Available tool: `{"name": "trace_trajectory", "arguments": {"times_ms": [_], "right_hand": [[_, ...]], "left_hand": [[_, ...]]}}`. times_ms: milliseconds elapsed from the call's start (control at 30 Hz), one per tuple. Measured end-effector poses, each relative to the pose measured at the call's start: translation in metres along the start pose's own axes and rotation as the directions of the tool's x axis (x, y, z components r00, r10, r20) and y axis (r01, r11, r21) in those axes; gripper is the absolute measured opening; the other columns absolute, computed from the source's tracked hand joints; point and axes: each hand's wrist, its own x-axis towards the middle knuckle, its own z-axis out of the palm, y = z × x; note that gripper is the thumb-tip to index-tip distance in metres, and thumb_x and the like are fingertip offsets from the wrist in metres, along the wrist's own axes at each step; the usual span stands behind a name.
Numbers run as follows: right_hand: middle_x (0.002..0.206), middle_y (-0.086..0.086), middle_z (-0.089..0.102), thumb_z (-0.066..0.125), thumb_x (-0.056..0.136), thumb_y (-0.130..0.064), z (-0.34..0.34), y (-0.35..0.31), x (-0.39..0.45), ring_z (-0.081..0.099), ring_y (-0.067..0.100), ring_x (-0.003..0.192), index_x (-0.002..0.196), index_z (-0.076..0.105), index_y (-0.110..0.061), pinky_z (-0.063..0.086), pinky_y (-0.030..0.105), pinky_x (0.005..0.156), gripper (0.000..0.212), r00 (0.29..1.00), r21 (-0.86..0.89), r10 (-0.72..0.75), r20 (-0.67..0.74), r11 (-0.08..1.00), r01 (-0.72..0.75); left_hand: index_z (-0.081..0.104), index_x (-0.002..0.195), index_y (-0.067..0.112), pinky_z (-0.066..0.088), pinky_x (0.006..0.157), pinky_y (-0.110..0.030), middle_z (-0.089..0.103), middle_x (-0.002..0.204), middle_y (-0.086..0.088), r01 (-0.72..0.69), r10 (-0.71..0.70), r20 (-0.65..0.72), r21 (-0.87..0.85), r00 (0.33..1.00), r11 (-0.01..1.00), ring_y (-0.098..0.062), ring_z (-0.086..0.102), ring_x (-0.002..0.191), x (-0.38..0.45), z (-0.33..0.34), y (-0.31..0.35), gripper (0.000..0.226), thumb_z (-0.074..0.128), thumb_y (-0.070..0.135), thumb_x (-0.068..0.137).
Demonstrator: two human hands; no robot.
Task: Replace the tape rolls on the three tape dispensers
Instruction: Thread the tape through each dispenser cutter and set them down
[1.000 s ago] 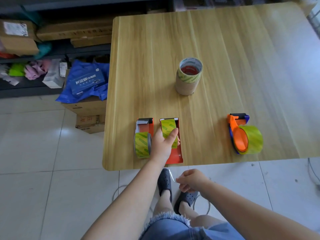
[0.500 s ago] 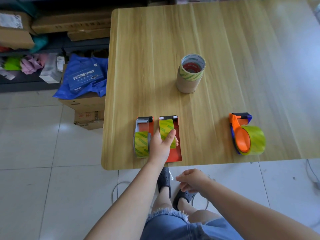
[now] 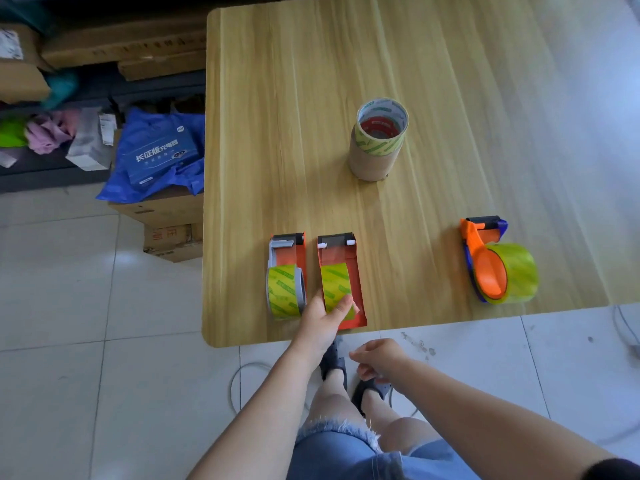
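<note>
free: bare surface (image 3: 450, 81) behind roll stack (image 3: 379, 140) | wide gap before orange-blue dispenser (image 3: 485, 258) | blocked: two red dispensers (image 3: 337, 258) just beside each other

My one camera sits on my head and looks forward and steeply down, wide-angle, so straight edges bow near the borders. It takes in the table (image 3: 450, 81) from above, near enough that its near edge crosses the lower middle, with my legs and both forearms rising from the bottom. The floor (image 3: 69, 375) fills the left side. No second view shares any of this.
</note>
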Motion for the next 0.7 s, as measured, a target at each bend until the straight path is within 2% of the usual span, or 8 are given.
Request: {"name": "trace_trajectory", "arguments": {"times_ms": [100,267,367,433,500,567,633,700], "right_hand": [[0.061,-0.002,0.061,0.064,0.086,-0.030,0.001,0.000,0.005,0.056,0.008,0.051,0.077,0.057,-0.019,0.040,0.019,0.051,0.015,0.999,-0.012,-0.009,-0.033,1.000,0.008],[0.059,-0.004,0.060,0.062,0.087,-0.029,0.001,-0.003,0.012,0.055,0.006,0.048,0.072,0.058,-0.020,0.036,0.010,0.038,0.018,0.997,-0.057,-0.033,-0.063,0.998,0.030],[0.060,-0.003,0.060,0.061,0.088,-0.027,0.001,-0.007,0.015,0.055,0.007,0.049,0.085,0.064,-0.014,0.037,0.009,0.038,0.014,0.998,-0.095,-0.037,-0.054,0.995,0.032],[0.061,-0.002,0.060,0.060,0.088,-0.026,0.002,-0.008,0.018,0.055,0.007,0.051,0.098,0.067,-0.008,0.042,0.011,0.045,0.021,0.998,-0.113,-0.033,-0.053,0.993,0.027],[0.063,-0.002,0.059,0.059,0.089,-0.026,0.003,-0.011,0.021,0.055,0.008,0.053,0.105,0.065,-0.006,0.042,0.013,0.047,0.026,0.998,-0.119,-0.021,-0.051,0.993,0.015],[0.064,-0.002,0.059,0.059,0.089,-0.026,0.005,-0.012,0.022,0.055,0.008,0.055,0.102,0.064,-0.008,0.038,0.013,0.043,0.023,0.999,-0.109,-0.001,-0.042,0.994,-0.004],[0.065,-0.001,0.059,0.060,0.088,-0.026,0.004,-0.012,0.024,0.055,0.009,0.055,0.088,0.061,-0.012,0.037,0.014,0.042,0.013,0.999,-0.095,0.012,-0.043,0.995,-0.016],[0.067,0.000,0.059,0.061,0.088,-0.023,0.002,-0.013,0.025,0.054,0.010,0.055,0.080,0.057,-0.014,0.038,0.015,0.042,0.013,0.999,-0.050,0.034,-0.043,0.998,-0.036]], "left_hand": [[0.067,0.062,0.032,0.043,0.101,-0.052,0.068,0.081,0.007,0.047,-0.047,-0.004,-0.004,0.999,0.999,-0.023,0.063,0.096,0.000,0.002,-0.005,0.037,0.058,0.067,0.069],[0.067,0.064,0.031,0.045,0.099,-0.040,0.068,0.080,0.014,0.044,-0.044,0.039,0.002,0.998,0.999,-0.016,0.063,0.094,0.006,0.002,-0.008,0.052,0.057,0.082,0.056],[0.068,0.067,0.030,0.046,0.098,-0.039,0.070,0.083,0.012,0.065,-0.067,0.068,0.030,0.995,0.997,-0.015,0.064,0.096,0.009,0.000,-0.012,0.053,0.058,0.081,0.057],[0.070,0.073,0.026,0.047,0.096,-0.035,0.073,0.087,0.009,0.083,-0.085,0.076,0.036,0.993,0.996,-0.013,0.066,0.096,0.009,-0.002,-0.010,0.056,0.060,0.079,0.058],[0.070,0.087,0.017,0.049,0.094,-0.033,0.074,0.087,0.008,0.107,-0.107,0.077,0.011,0.991,0.994,-0.007,0.067,0.091,0.009,-0.004,-0.006,0.054,0.065,0.067,0.066],[0.067,0.098,0.010,0.052,0.092,-0.034,0.074,0.089,0.004,0.160,-0.157,0.071,-0.033,0.985,0.987,-0.006,0.068,0.087,0.010,-0.004,-0.002,0.035,0.070,0.038,0.078],[0.063,0.100,0.019,0.054,0.086,-0.030,0.072,0.098,-0.001,0.209,-0.205,0.074,-0.054,0.976,0.976,-0.013,0.067,0.093,0.011,-0.004,0.005,0.021,0.071,0.021,0.080],[0.060,0.093,0.028,0.053,0.084,-0.027,0.070,0.101,-0.001,0.237,-0.233,0.077,-0.048,0.969,0.970,-0.018,0.065,0.097,0.013,-0.003,0.009,0.022,0.073,0.019,0.079]]}}
